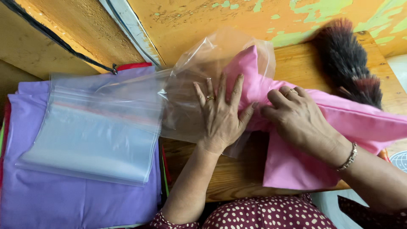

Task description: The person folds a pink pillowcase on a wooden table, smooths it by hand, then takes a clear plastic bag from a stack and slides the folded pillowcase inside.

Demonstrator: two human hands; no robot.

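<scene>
a wooden table [305,63] carries a pink cloth [305,161] with its end inside a clear bag [190,97]. a dark feather duster [347,63] lies at the far right edge. at left, purple cloth [76,203] bears a stack of clear bags [93,131].
</scene>
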